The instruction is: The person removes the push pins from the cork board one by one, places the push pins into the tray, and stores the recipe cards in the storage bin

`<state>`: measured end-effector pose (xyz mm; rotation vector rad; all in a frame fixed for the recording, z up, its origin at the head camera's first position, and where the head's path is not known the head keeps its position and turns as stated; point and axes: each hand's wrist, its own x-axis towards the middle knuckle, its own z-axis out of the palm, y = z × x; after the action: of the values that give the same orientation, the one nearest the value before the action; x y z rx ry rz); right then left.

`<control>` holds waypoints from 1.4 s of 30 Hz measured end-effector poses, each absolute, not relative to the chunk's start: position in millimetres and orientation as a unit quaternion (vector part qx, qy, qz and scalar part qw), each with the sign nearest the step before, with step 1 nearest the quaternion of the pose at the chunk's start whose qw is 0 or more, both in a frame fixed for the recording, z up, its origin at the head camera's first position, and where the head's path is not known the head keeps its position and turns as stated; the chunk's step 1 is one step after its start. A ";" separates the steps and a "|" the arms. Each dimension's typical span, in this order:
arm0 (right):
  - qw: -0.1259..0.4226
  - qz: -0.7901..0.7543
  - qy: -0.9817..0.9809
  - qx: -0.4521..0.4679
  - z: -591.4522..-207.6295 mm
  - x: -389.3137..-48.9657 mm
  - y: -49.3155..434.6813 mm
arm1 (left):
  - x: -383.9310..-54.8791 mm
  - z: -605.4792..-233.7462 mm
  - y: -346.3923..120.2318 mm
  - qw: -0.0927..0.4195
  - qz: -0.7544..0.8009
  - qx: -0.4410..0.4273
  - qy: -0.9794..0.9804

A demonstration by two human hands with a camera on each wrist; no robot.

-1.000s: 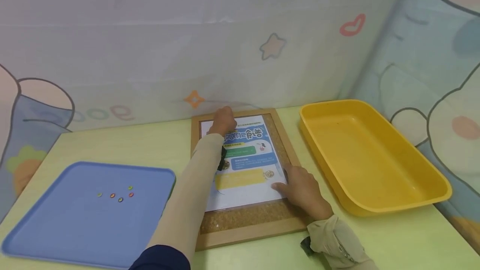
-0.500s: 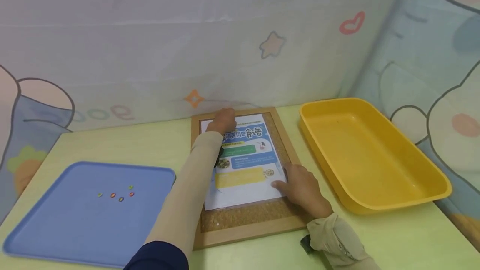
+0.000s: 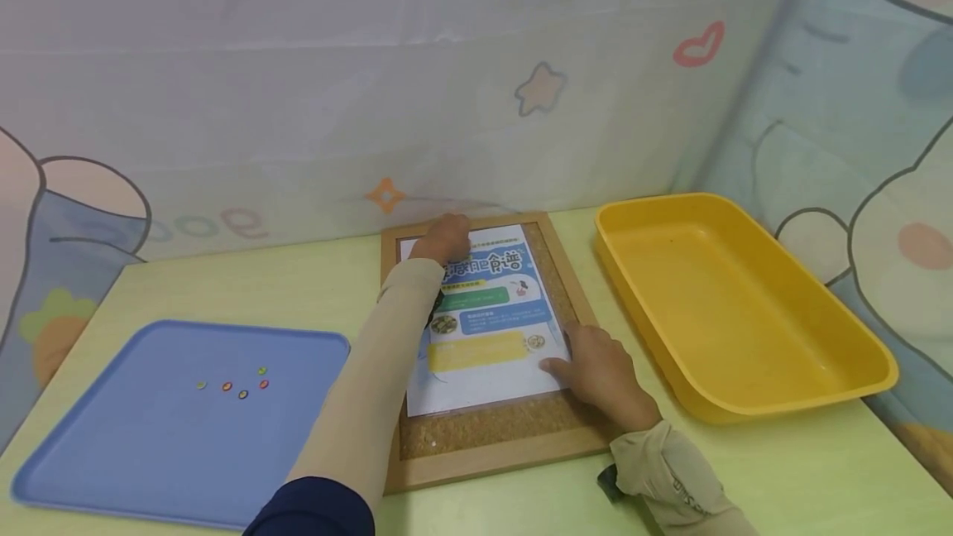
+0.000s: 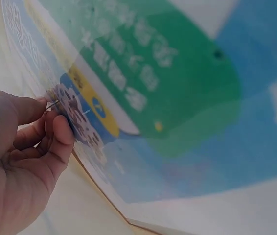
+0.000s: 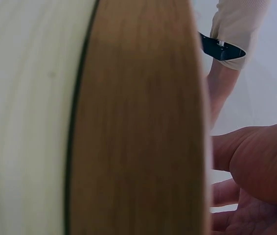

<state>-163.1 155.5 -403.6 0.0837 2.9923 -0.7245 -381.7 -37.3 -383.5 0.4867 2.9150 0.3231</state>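
Observation:
A wood-framed corkboard [image 3: 514, 460] lies on the table with a printed poster [image 3: 484, 354] flat on it. Near the poster's top left, my left hand [image 3: 447, 238] is bent over the sheet. The left wrist view shows its thumb and fingertips pinching a thin metal pin [image 4: 53, 104] right at the poster's surface; the pin's head is hidden by the fingers. My right hand [image 3: 603, 375] rests over the board's right side, thumb laid on the poster's edge. Close up, the wooden frame [image 5: 138, 117] fills much of the right wrist view, with that hand's fingers beside it.
Left of the board lies a blue tray [image 3: 164, 445] with several small coloured rings or tacks [image 3: 242, 394] on it. A deep yellow bin [image 3: 737, 313] stands to the right. Behind the table [image 3: 298, 271] hangs a printed cloth backdrop [image 3: 298, 106].
Both hands stay nearly where they were on the board. The view shifts only slightly.

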 end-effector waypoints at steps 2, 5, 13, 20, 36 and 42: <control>0.031 -0.234 0.971 0.026 -403.1 -163.2 155.5 | -381.9 -383.3 -36.0 0.082 0.098 0.171 0.977; 0.030 -0.234 0.971 0.025 -403.1 -163.1 155.5 | -383.3 -384.0 -35.1 0.082 0.093 0.179 0.976; 0.029 -0.234 0.971 0.026 -404.4 -163.1 154.8 | -388.4 -387.2 -38.5 0.099 0.120 0.159 0.975; 0.028 -0.233 0.972 0.025 -404.7 -163.5 155.8 | -386.1 -386.7 -34.0 0.072 0.123 0.161 0.977; 0.027 -0.235 0.971 0.025 -405.6 -162.8 155.2 | -386.5 -387.1 -42.1 0.049 0.215 0.108 0.969; 0.026 -0.231 0.972 0.025 -405.3 -162.3 155.6 | -386.8 -384.5 -48.5 0.056 0.231 0.112 0.965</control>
<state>-162.3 155.6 -405.3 0.0766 3.0052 -0.7156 -386.8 -48.5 -384.5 0.3407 2.9285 0.6997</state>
